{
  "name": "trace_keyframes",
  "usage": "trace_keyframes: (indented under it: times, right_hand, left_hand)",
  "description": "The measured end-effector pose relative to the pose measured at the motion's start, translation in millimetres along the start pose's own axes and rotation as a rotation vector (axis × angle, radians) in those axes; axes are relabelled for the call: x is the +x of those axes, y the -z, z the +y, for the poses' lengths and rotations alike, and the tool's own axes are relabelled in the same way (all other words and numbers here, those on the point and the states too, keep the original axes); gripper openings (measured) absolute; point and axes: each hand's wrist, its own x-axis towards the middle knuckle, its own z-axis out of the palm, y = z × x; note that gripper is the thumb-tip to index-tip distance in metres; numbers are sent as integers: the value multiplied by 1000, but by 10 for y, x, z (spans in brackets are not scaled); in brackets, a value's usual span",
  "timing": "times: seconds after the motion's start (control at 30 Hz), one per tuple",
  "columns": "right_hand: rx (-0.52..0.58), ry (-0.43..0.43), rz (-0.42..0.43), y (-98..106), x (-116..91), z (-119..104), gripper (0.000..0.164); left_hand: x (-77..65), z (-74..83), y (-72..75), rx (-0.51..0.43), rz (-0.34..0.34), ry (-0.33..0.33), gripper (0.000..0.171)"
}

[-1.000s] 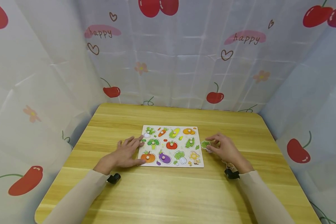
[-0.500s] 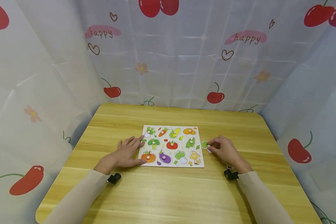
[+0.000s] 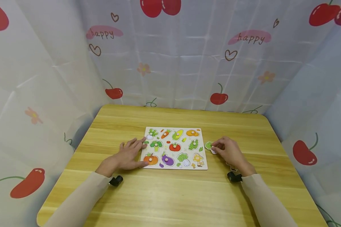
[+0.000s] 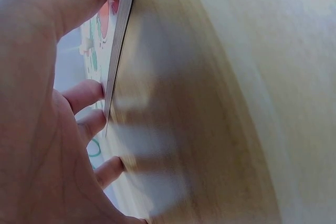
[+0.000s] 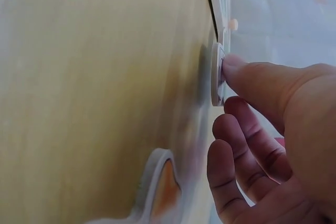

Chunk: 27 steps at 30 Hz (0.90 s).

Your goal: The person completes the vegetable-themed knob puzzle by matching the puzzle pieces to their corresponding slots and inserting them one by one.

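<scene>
A white puzzle board [image 3: 187, 143] printed with colourful vegetables lies flat on the wooden table. My left hand [image 3: 128, 156] rests at its left edge with fingers spread; the thumb lies by the pumpkin [image 3: 150, 160], and the left wrist view shows the fingertips along the board's edge. Just off the board's right edge, my right hand [image 3: 228, 153] pinches a green-and-white leafy vegetable puzzle piece [image 3: 208, 145]. In the right wrist view this piece [image 5: 216, 74] stands slightly off the table, with its knob hidden by the thumb. The leafy vegetable [image 3: 183, 160] and mushroom [image 3: 198, 159] pictures show no knobs.
A second loose piece [image 3: 233, 168], partly covered by the right wrist, lies on the table; an orange patch [image 5: 167, 188] shows on it. Several knobbed pieces, such as the tomato [image 3: 175, 147], sit in the board. A printed curtain [image 3: 170, 63] surrounds the table.
My right fingers have closed on the leafy vegetable piece, which has turned and shifted slightly to the right. The left hand and the board have stayed in place.
</scene>
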Motion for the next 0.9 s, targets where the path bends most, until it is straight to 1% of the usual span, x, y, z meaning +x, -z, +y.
trace_keyframes:
  times: [0.17,0.37,0.53,0.7,0.9]
  right_hand:
    - [15,18,29,2,-13,-50,10]
    - [19,78,45,-47,-21,-157,6]
    - [25,118,26,-137,-27,-293,4]
    - [48,162,15,-246,-36,-429,5]
    - [98,195,-44,-385,-44,-578,3]
  left_hand:
    - [-3,-1,-4,6,3,-4,87]
    - [1,-2,-3,19,1,-5,86]
    - [8,7,4,23,1,-5,86]
    - [3,32,23,14,6,-20,87]
    - [-20,55,42,9,10,-26,86]
